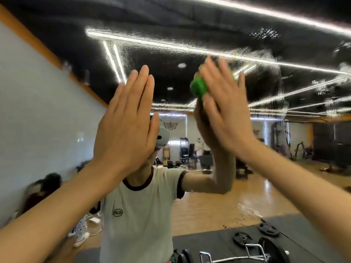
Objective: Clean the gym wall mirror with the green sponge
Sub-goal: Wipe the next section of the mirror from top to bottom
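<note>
Against mirror (247, 44), green sponge (198, 88) under right hand (226, 111)

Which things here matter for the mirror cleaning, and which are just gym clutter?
Job:
soft green sponge
right hand, pressing it
left hand, flat on glass
soap-streaked wall mirror

Lying about (reflections):
black round weight plates
chrome bar
white shoes

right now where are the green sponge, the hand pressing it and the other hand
green sponge (198, 88), head view, exposed left edge
right hand (226, 111), head view, back of hand
left hand (127, 128), head view, back of hand
</note>
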The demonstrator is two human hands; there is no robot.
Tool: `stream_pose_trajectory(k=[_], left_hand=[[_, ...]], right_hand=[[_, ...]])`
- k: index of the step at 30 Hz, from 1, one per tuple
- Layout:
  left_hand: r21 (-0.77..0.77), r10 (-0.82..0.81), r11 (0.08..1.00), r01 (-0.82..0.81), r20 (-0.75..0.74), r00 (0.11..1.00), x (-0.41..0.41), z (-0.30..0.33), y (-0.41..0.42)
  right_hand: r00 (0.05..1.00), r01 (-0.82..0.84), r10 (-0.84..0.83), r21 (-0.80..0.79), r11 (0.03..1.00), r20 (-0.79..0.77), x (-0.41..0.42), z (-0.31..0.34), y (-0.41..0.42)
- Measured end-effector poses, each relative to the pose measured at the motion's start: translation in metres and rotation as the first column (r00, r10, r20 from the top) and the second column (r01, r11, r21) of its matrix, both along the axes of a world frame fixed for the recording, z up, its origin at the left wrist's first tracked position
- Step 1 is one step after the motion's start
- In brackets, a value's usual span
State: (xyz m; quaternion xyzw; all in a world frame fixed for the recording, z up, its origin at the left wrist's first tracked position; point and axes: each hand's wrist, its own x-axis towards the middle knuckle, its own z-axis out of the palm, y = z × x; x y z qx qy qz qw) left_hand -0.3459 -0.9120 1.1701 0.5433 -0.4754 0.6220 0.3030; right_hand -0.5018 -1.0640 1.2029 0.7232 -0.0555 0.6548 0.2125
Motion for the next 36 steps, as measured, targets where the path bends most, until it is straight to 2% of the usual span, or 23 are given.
stream_pose_trajectory(k=[4,5,7,9,12,14,15,17,19,21,22,24,26,28,30,32,34,36], left_hand=[[0.002,-0.004,1.000,0.004,0.009,1.000,0.001,0.000,0.001],[0.004,-0.010,1.000,0.010,0.006,1.000,0.000,0.000,0.002],[0.011,-0.035,0.999,0.035,-0.004,0.999,-0.001,0.001,0.002],[0.045,-0.094,0.994,0.095,-0.027,0.995,-0.001,0.002,0.004],[0.101,-0.114,0.988,0.113,0.008,0.993,0.009,0.002,0.023],[0.079,-0.067,0.995,0.064,0.039,0.997,0.026,-0.004,0.044],[0.057,-0.051,0.997,0.049,0.027,0.998,0.036,-0.009,0.057],[0.006,-0.036,0.999,0.036,-0.055,0.998,0.063,-0.019,0.074],[0.009,-0.038,0.999,0.040,-0.140,0.989,0.082,-0.026,0.084],[0.063,0.017,0.998,-0.010,-0.113,0.993,0.086,-0.030,0.087],[0.079,0.052,0.996,-0.046,-0.083,0.995,0.085,-0.030,0.088],[0.079,0.063,0.995,-0.058,-0.054,0.997,0.079,-0.028,0.090],[0.060,0.050,0.997,-0.047,-0.050,0.998,0.076,-0.027,0.092],[0.054,0.050,0.997,-0.047,-0.055,0.997,0.075,-0.028,0.093],[0.046,0.052,0.998,-0.050,-0.048,0.997,0.074,-0.028,0.091],[0.042,0.063,0.997,-0.061,-0.049,0.997,0.075,-0.029,0.091],[0.046,0.060,0.997,-0.057,-0.051,0.997,0.075,-0.030,0.092],[0.055,0.063,0.997,-0.060,-0.046,0.997,0.076,-0.030,0.092]], right_hand=[[0.938,0.060,-0.173,-0.352,0.934,-0.300,-0.011,-0.121,0.000],[0.915,0.051,-0.214,-0.428,0.902,-0.342,-0.017,-0.126,-0.004],[0.891,0.054,-0.252,-0.462,0.885,-0.378,-0.020,-0.101,-0.008],[0.945,0.090,-0.186,-0.332,0.939,-0.269,-0.009,-0.052,-0.003],[0.996,0.071,-0.071,-0.007,0.997,0.048,0.011,0.022,0.012],[0.984,0.012,-0.032,0.112,0.994,0.175,0.029,0.026,0.024],[0.986,0.008,-0.026,0.110,0.994,0.167,0.036,0.009,0.029],[0.996,0.090,-0.090,-0.078,0.993,0.012,0.040,-0.052,0.037],[0.955,0.157,-0.224,-0.311,0.937,-0.193,0.033,-0.111,0.039],[0.894,0.143,-0.329,-0.501,0.853,-0.303,0.020,-0.118,0.033],[0.878,0.133,-0.348,-0.533,0.836,-0.327,0.016,-0.105,0.030],[0.920,0.153,-0.290,-0.437,0.886,-0.265,0.019,-0.059,0.029],[0.979,0.162,-0.181,-0.174,0.971,-0.095,0.024,0.001,0.031],[0.986,0.118,-0.124,0.059,0.991,0.108,0.036,0.044,0.038],[0.969,0.063,-0.100,0.162,0.985,0.226,0.058,0.042,0.055],[0.977,0.112,-0.120,0.055,0.992,0.176,0.076,-0.009,0.070],[0.982,0.172,-0.182,-0.183,0.968,-0.039,0.082,-0.084,0.083],[0.944,0.130,-0.234,-0.387,0.913,-0.233,0.073,-0.134,0.085]])
